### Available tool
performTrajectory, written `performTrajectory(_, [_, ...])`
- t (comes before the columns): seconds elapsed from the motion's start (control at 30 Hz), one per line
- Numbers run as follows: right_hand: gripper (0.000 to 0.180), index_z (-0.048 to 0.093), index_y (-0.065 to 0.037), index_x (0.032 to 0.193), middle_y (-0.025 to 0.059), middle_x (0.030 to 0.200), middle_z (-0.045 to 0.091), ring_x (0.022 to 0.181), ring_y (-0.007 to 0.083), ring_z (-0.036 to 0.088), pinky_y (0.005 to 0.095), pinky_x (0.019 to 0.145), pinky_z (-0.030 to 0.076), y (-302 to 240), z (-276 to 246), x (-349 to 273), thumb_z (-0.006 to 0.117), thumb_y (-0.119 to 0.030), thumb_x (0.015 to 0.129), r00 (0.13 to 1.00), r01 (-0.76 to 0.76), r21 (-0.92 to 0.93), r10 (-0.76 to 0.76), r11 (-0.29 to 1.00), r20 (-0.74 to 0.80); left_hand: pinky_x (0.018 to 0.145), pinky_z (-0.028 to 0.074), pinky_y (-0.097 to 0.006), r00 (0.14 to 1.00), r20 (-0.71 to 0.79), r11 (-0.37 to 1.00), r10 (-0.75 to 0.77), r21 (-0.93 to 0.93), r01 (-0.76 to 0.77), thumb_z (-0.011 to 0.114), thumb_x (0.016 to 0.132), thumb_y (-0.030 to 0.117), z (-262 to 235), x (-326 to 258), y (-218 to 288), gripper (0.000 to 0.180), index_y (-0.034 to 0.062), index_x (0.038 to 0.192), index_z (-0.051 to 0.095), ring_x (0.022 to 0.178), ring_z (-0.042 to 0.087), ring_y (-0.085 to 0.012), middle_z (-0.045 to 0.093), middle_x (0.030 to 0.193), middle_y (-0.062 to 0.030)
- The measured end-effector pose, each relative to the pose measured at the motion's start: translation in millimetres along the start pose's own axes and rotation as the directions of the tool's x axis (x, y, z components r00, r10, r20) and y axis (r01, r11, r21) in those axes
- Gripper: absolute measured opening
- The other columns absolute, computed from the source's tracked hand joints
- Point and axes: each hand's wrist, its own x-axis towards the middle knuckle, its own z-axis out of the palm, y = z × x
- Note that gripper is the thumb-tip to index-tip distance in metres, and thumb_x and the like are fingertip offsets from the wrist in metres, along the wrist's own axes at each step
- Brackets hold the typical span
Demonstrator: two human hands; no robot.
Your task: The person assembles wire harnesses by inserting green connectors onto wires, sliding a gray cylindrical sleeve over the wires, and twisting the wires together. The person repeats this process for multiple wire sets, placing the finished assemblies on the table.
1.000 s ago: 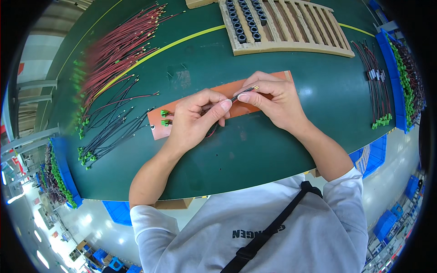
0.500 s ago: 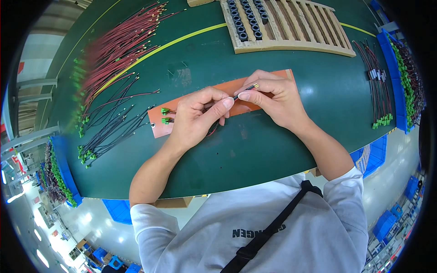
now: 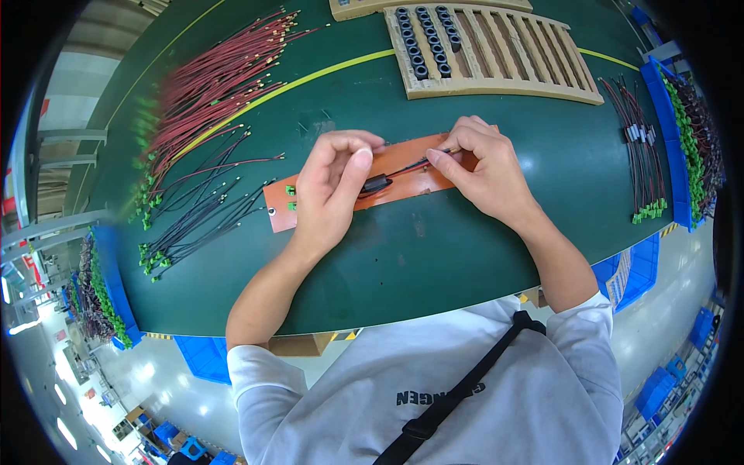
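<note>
My right hand (image 3: pixel 482 161) pinches the far ends of a red and black wire pair (image 3: pixel 411 167) between thumb and fingers. The wires run left to a black cylindrical sleeve or core (image 3: pixel 377 184), which lies over an orange strip board (image 3: pixel 280 222). My left hand (image 3: pixel 332 177) hovers over the board's left part, thumb and fingers apart, holding nothing visible. At its left edge show two green connectors (image 3: pixel 291 191) on the board. My left hand hides the stretch between these connectors and the black piece.
Red wires (image 3: pixel 225 74) with green connectors lie at far left, black wires (image 3: pixel 205 225) nearer. A cardboard rack (image 3: pixel 504 85) with several black rings stands at the back. More wires (image 3: pixel 639 147) lie right, beside a blue bin (image 3: pixel 673 132). Another blue bin (image 3: pixel 116 291) is at left.
My left hand has let go of the wires and moved slightly left. My right hand has shifted right, drawing the wire ends along the board; the black piece now shows.
</note>
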Motion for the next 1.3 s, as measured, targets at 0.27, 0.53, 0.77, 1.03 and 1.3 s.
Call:
performTrajectory(0.27, [0.022,0.064,-0.006,0.075,0.0031,0.074,0.062,0.075,0.0206,0.056,0.0367,0.077,0.038,6,2,-2,0.076,-0.018,0.089,0.999,-0.041,-0.063,0.043,0.997,0.027,0.060,0.050,-0.034,0.818,0.366,0.522,0.443,0.637,-0.567,0.086,0.074,-0.003,-29,-17,9,0.028,0.0001,0.097,0.071,0.078,0.064,-0.0243,0.067,0.098,-0.0118])
performTrajectory(0.53, [0.018,0.067,-0.005,0.082,0.0051,0.084,0.064,0.083,0.0239,0.057,0.0373,0.082,0.040,13,-5,-10,0.074,-0.019,0.091,0.996,0.074,-0.122,-0.067,0.990,0.062,0.072,0.056,-0.035,0.797,0.483,0.395,0.362,0.696,-0.600,0.080,0.077,-0.009,-24,-15,10,0.023,-0.0009,0.095,0.067,0.085,0.067,-0.0270,0.068,0.103,-0.0143])
performTrajectory(0.77, [0.016,0.067,-0.005,0.082,0.0057,0.084,0.064,0.082,0.0248,0.057,0.0381,0.080,0.041,14,-10,-10,0.074,-0.017,0.091,0.994,0.092,-0.173,-0.080,0.981,0.071,0.078,0.058,-0.037,0.935,0.287,0.676,0.208,0.649,-0.349,0.083,0.076,-0.005,-14,-14,4,0.024,-0.0003,0.085,0.060,0.103,0.067,-0.0293,0.070,0.109,-0.0160])
performTrajectory(1.03, [0.013,0.066,-0.006,0.081,0.0041,0.081,0.060,0.083,0.0237,0.057,0.0378,0.079,0.039,6,0,-6,0.075,-0.013,0.087,0.986,0.159,-0.254,-0.143,0.954,0.080,0.073,0.062,-0.033,0.977,0.198,0.759,0.075,0.624,-0.185,0.080,0.079,-0.009,-13,-18,-3,0.028,0.0012,0.090,0.057,0.094,0.074,-0.0264,0.073,0.099,-0.0151])
performTrajectory(1.3, [0.013,0.065,-0.005,0.083,0.0057,0.083,0.059,0.083,0.0253,0.056,0.0387,0.078,0.040,14,-4,-6,0.075,-0.011,0.087,0.986,0.160,-0.224,-0.143,0.961,0.090,0.085,0.062,-0.033,0.991,0.135,0.797,-0.003,0.598,-0.079,0.080,0.083,-0.006,3,-9,-4,0.041,0.0005,0.113,0.052,0.098,0.076,-0.0246,0.074,0.104,-0.0149])
